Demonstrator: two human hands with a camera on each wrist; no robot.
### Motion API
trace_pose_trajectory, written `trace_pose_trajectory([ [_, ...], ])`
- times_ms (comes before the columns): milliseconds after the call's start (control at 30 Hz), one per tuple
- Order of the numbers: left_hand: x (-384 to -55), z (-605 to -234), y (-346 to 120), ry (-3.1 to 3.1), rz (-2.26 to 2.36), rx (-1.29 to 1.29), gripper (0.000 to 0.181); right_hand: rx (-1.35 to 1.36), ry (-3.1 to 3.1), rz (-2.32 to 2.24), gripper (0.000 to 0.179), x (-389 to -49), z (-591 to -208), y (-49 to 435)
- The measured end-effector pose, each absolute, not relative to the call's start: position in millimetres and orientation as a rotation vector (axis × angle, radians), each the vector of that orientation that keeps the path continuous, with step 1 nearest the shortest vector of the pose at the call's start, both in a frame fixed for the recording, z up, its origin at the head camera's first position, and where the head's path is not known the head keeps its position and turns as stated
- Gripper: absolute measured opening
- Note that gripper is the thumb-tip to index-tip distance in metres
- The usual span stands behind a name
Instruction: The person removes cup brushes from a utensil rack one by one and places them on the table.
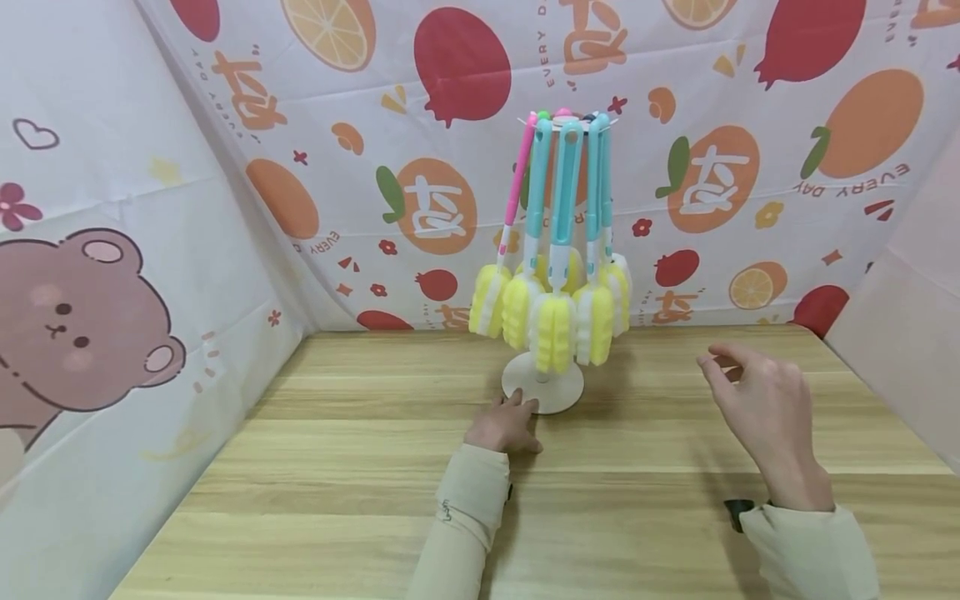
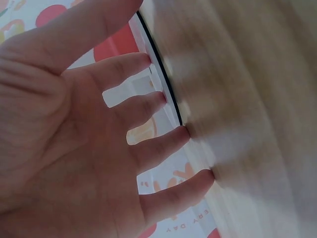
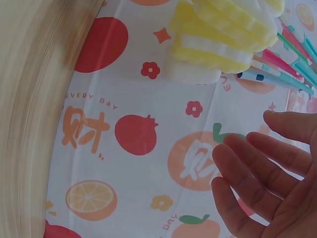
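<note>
A white rack with a round base stands on the table, hung with several sponge bottle brushes. Most of those in front have turquoise handles; one at the left has a pink handle. Their yellow-and-white sponge heads hang downward. My left hand touches the base's near left edge, fingers spread; in the left wrist view some fingertips meet the thin base rim. Off to the right, my right hand is raised over the table, loosely bent and holding nothing; the right wrist view shows its fingers apart from the brushes.
The wood-grain table runs back to a fruit-printed cloth. A cloth with a bear print hangs on the left, and a pale cloth borders the right side.
</note>
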State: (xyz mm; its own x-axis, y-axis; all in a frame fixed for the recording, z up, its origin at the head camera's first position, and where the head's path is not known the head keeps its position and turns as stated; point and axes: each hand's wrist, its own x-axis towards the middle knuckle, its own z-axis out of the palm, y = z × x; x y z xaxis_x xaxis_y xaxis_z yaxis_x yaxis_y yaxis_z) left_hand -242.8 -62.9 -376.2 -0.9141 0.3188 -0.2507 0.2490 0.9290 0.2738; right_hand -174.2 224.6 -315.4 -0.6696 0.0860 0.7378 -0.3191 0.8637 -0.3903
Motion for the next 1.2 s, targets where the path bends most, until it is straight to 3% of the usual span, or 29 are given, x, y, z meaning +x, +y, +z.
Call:
trace_pose_trajectory([
  [1200, -243, -374, -64, 2.746, 0.373, 0.379, 0.072, 0.154, -2.198, 0.687, 0.015, -185, -307, 219],
])
